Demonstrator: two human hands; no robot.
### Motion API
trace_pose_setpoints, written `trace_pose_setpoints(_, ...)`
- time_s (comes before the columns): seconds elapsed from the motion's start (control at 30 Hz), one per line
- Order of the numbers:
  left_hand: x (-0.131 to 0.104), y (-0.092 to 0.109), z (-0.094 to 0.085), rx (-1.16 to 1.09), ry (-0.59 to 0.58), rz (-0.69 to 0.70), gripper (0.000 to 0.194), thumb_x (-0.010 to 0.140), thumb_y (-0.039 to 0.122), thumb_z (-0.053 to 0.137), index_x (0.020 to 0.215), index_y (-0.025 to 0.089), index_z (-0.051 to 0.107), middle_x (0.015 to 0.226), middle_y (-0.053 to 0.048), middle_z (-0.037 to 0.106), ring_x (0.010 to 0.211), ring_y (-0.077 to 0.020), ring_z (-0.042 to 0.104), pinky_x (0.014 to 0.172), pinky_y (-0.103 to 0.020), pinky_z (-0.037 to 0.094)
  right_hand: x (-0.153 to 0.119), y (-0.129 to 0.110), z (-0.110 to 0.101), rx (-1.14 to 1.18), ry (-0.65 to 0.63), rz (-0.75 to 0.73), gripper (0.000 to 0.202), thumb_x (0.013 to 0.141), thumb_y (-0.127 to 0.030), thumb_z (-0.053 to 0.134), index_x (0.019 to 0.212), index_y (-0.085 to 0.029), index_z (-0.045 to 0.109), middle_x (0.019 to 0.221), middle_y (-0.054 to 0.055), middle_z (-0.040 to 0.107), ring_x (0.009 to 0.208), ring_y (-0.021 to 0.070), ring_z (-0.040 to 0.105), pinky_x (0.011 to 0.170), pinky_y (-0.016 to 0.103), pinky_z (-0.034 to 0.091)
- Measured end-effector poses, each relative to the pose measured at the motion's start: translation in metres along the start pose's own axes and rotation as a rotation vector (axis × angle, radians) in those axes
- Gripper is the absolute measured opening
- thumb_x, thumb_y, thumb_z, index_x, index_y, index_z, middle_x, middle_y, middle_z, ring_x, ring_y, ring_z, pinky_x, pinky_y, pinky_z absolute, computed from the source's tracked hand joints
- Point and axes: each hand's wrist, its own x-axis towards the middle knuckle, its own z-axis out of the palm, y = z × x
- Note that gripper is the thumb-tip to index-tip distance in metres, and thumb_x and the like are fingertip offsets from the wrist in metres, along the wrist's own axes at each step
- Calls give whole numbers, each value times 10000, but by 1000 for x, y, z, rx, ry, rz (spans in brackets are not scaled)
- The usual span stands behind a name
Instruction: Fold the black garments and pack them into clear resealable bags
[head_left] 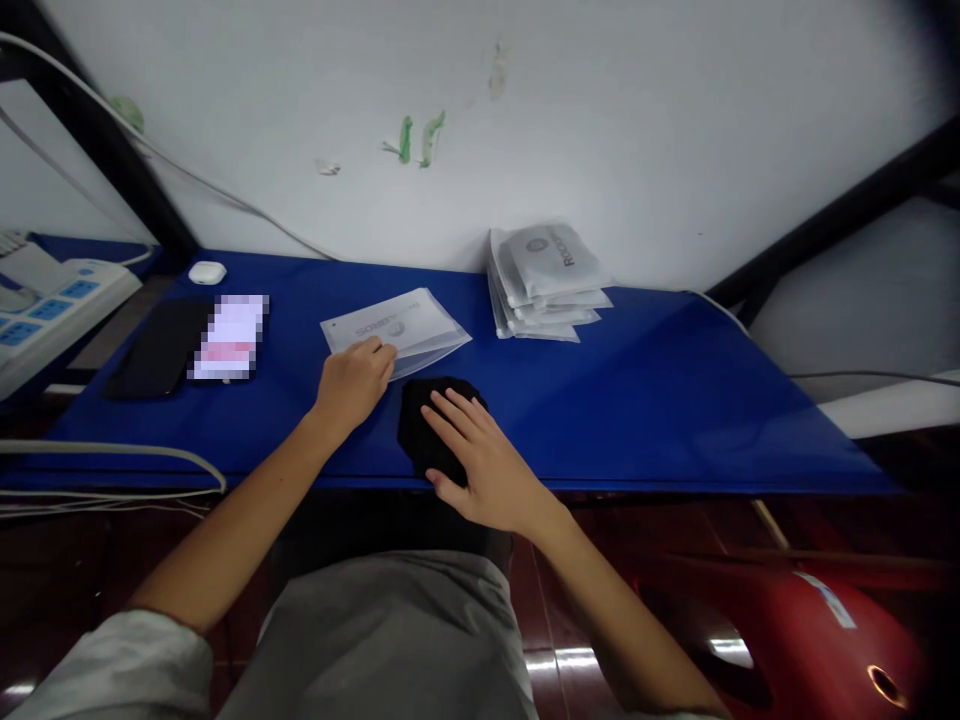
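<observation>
My left hand (356, 380) is closed, fingers curled at the near edge of a frosted plastic bag (397, 322) with grey printing. The bag lies flat on the blue tabletop, and its near side looks slightly parted. Beside it, close to the table's front edge, is a folded bundle of black fabric (416, 425); its exact kind does not show. My right hand (480, 455) rests on that bundle with fingers spread, hiding much of its right side.
Several filled frosted bags (551, 265) are stacked by the wall. To the left lie a black phone-like slab (157, 350), a phone with a lit screen (229, 335) and a white earbud case (207, 273). A power strip (67, 300) and loose cables (112, 450) occupy the far left.
</observation>
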Motion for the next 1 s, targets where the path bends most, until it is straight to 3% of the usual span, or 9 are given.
trace_pose_setpoints(0.23, 0, 2, -3, -9, -56, -8, 274, 944, 229, 412, 985, 193, 680, 923, -67, 679, 828, -216, 644, 547, -286, 368, 1, 3, 3, -14, 16, -11, 660, 862, -377, 544, 1448, -142, 350, 1519, 133, 344, 1445, 275, 195, 1147, 549, 230)
trace_pose_setpoints(0.37, 1, 2, -3, -13, -63, -12, 278, 947, 231, 405, 975, 193, 679, 940, -65, 683, 845, -220, 648, 552, -285, 368, 1, 5, 3, -17, -5, -28, 890, 756, -504, 684, 1473, -149, 295, 1531, 148, 314, 1445, 302, 182, 1148, 553, 225)
trace_pose_setpoints(0.53, 1, 1, -3, -26, -59, -18, 272, 941, 232, 411, 956, 192, 680, 911, -66, 681, 827, -218, 649, 551, -287, 376, 0, 8, 3, -18, -26, -40, 1039, 672, -440, 789, 1502, -196, 214, 1537, 143, 303, 1443, 308, 186, 1143, 558, 240)
trace_pose_setpoints(0.87, -3, 0, -8, -3, -14, -7, 315, 958, 249, 380, 934, 189, 688, 884, -79, 672, 800, -213, 640, 533, -284, 348, -2, 7, -4, 55, -49, -65, 893, 689, -356, 791, 1449, -184, 353, 1478, 148, 408, 1402, 291, 303, 1116, 520, 327)
trace_pose_setpoints(1.0, -4, 0, -11, 8, -4, 0, 305, 955, 243, 388, 940, 193, 688, 874, -69, 671, 782, -205, 635, 530, -284, 345, -4, 8, -10, 88, -63, -83, 776, 722, -144, 699, 1432, -180, 385, 1474, 135, 419, 1392, 258, 332, 1118, 482, 352)
